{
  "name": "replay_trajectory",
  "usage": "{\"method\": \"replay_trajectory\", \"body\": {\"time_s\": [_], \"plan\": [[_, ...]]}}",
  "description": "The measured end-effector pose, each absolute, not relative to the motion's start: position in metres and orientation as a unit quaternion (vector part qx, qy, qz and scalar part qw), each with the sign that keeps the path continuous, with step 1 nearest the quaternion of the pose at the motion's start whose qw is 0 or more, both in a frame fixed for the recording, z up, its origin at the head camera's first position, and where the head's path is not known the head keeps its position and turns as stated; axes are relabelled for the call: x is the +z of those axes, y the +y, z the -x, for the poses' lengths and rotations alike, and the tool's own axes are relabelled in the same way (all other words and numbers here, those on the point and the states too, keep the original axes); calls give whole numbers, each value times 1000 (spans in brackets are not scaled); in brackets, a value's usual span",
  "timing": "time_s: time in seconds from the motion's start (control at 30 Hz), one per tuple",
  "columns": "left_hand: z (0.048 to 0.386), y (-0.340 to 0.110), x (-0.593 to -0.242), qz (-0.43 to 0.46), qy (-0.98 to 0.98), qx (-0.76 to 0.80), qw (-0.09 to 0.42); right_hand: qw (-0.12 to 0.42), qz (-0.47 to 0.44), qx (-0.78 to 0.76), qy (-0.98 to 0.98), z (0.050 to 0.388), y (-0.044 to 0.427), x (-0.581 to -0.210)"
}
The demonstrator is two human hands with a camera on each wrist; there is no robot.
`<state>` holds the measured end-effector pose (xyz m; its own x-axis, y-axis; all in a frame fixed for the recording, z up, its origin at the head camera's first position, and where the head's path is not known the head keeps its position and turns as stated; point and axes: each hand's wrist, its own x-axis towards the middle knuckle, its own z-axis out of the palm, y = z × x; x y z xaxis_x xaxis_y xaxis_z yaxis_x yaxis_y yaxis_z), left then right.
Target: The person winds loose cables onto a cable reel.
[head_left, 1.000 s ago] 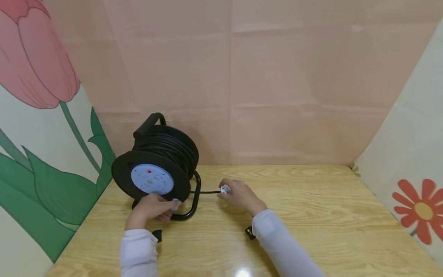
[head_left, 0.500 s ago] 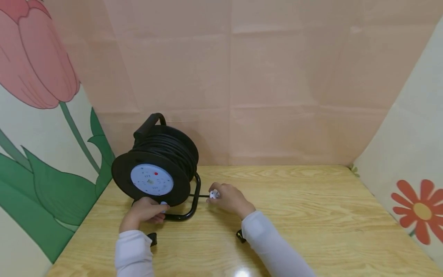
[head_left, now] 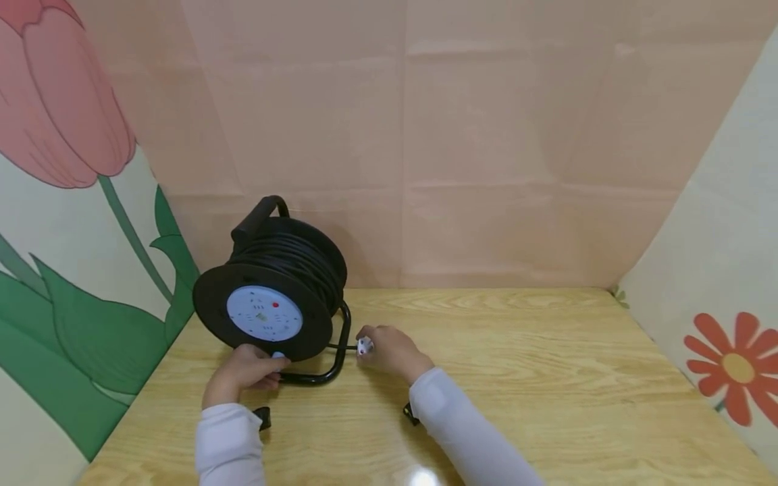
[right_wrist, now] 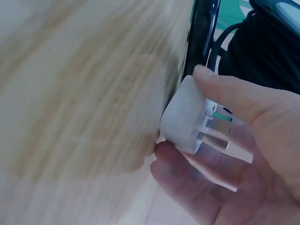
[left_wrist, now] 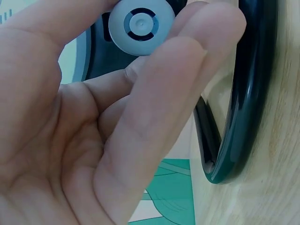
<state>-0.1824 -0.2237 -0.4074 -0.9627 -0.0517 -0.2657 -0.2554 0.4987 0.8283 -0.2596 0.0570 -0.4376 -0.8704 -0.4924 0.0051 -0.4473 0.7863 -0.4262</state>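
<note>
A black cable reel (head_left: 209, 297) with thick cable wound on it stands on its tube frame at the left. Its round pale-blue socket panel (head_left: 264, 312) has a red button near the top right. My left hand (head_left: 240, 371) pinches the reel's small pale winding knob (left_wrist: 164, 23) at the lower front of the disc. To the right, my right hand (head_left: 392, 352) holds a white plug (right_wrist: 183, 115) between thumb and fingers, its metal pins towards the palm. A short length of black cable (head_left: 342, 347) runs from the reel to the plug, close beside the frame.
Under everything is a wood-grain table (head_left: 547, 378). The reel's bent black frame tube (head_left: 342, 358) lies between the two hands. A pinkish sheet (head_left: 486, 148) covers the back, with flower-patterned panels on both sides.
My left hand has moved left with the knob, and the reel's disc has turned, its red button shifting right. My right hand has brought the plug left towards the frame, shortening the free cable.
</note>
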Motion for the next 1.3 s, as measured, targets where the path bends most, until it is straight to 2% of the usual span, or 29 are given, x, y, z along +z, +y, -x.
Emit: {"method": "replay_trajectory", "body": {"time_s": [0.3,0.67,1.03,1.3], "plan": [[182,-236,-410,104,869,474,91,32,253,-230,939,260,84,-442],[182,-254,-419,118,868,478,64,104,219,-261,934,248,128,-430],[176,-273,-418,127,867,480,34,102,156,-227,956,233,178,-418],[171,-278,-411,140,872,470,5,103,147,-207,962,229,195,-415]]}}
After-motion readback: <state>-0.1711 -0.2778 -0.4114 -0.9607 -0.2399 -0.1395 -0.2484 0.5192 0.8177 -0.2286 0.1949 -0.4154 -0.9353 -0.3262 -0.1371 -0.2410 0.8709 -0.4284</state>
